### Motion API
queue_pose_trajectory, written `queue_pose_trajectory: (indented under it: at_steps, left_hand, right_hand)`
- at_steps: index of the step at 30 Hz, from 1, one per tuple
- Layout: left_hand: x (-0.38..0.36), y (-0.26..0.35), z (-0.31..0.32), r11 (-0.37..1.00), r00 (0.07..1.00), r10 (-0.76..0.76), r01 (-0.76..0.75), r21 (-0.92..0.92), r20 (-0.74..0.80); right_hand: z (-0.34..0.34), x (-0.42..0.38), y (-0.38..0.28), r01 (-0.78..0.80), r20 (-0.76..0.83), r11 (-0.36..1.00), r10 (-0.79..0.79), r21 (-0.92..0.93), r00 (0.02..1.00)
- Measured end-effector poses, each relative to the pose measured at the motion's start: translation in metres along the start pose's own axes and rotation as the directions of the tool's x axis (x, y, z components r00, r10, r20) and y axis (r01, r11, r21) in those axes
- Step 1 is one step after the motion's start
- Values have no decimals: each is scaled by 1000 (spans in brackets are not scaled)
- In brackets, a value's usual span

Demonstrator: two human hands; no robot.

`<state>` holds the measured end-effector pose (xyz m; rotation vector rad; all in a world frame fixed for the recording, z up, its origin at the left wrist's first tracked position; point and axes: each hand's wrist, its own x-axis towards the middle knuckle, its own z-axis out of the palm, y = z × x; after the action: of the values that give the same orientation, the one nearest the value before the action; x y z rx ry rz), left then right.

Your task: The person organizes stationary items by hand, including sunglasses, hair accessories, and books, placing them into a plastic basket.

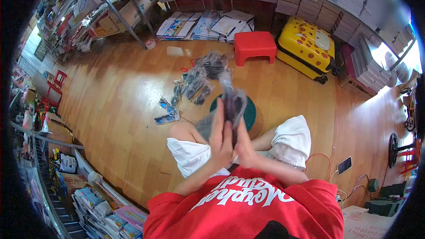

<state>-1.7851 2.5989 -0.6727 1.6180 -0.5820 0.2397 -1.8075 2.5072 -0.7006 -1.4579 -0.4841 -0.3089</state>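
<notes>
My left hand (220, 139) and my right hand (243, 144) are pressed on the two sides of a bundle of dark sunglasses in clear plastic (233, 106), held upright in front of me. The bundle is somewhat blurred. Behind it lies a round green mat (251, 114). Beyond, on the wooden floor, is a pile of plastic-wrapped sunglasses (210, 67). A pair with blue lenses (167, 116) lies nearer, left of my knees.
A red stool (255, 45) and a yellow giraffe-pattern suitcase (306, 46) stand ahead to the right. Flat booklets (206, 25) lie under the shelf. A phone (344, 164) with cables is on the floor at right. Boxes and books line the left.
</notes>
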Motion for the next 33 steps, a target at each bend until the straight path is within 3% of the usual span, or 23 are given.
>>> queue_pose_trajectory:
  at_steps: [2, 4, 6, 8, 10, 11, 14, 15, 16, 18, 19, 21, 22, 23, 26, 27, 28, 32, 33]
  left_hand:
    - [-20, -11, 12, 996, 996, -19, 27, -87, 91]
    - [-25, -14, 18, 995, 997, 39, -33, -92, 61]
    - [-22, -18, 19, 993, 994, 109, -110, -51, -22]
    - [-7, -15, 5, 999, 992, 26, -21, 47, -120]
    - [6, -14, -6, 999, 992, 3, -7, -36, -123]
    - [8, -13, -7, 997, 996, -12, 5, -82, -93]
    - [-11, -12, 8, 983, 997, -35, 47, -176, 71]
    - [-19, -10, 15, 979, 994, -29, 49, -196, 103]
    - [-23, -9, 17, 981, 993, -10, 33, -193, 118]
    - [-20, -3, 8, 994, 993, 56, -45, -98, 108]
    - [-19, 0, 1, 996, 991, 85, -80, -50, 105]
    - [-13, 5, -8, 993, 988, 120, -119, 12, -93]
    - [-7, 6, -11, 990, 972, 141, -135, 48, -189]
    - [2, 7, -13, 991, 978, 121, -109, 74, -168]
    - [4, -12, -11, 902, 967, -233, 253, -350, 100]
    - [-1, -20, -13, 854, 939, -308, 345, -390, 157]
    - [-3, -24, -11, 860, 946, -297, 325, -393, 133]
    - [-4, -31, -9, 833, 937, -343, 337, -439, 69]
    - [-3, -33, -10, 820, 932, -359, 336, -463, 40]
  right_hand:
    - [-15, 19, -1, -19, -131, 999, 24, 45, 991]
    - [-22, 34, -10, -13, -133, 995, 26, 99, 991]
    - [-18, 19, 4, 46, -67, 993, -53, -107, 996]
    - [-5, 7, -10, 105, 71, 981, -95, -162, 993]
    - [8, -7, -6, 157, 157, 949, -117, -272, 981]
    - [10, -8, -14, 168, 43, 981, -164, -98, 985]
    - [-5, -8, -3, -182, -117, 982, 176, -41, 977]
    - [-12, 0, 4, -220, -223, 975, 208, -26, 952]
    - [-26, 13, -12, -384, -195, 910, 410, 159, 891]
    - [-43, 23, -22, -419, -189, 816, 519, 398, 833]
    - [-50, 24, -23, -436, -180, 837, 510, 330, 841]
    - [-59, 20, -23, -469, -158, 862, 498, 191, 853]
    - [-60, 17, -21, -492, -121, 835, 531, 246, 839]
    - [-58, 11, -18, -514, -83, 803, 559, 300, 825]
    - [-51, -4, -5, -582, 31, 748, 605, 319, 796]
    - [-47, -6, -4, -613, 69, 730, 624, 302, 778]
    - [-44, -8, -2, -642, 104, 712, 643, 285, 759]
    - [-43, -10, -4, -722, 222, 419, 760, 551, 611]
    - [-45, -21, 18, -694, 202, 427, 749, 580, 630]
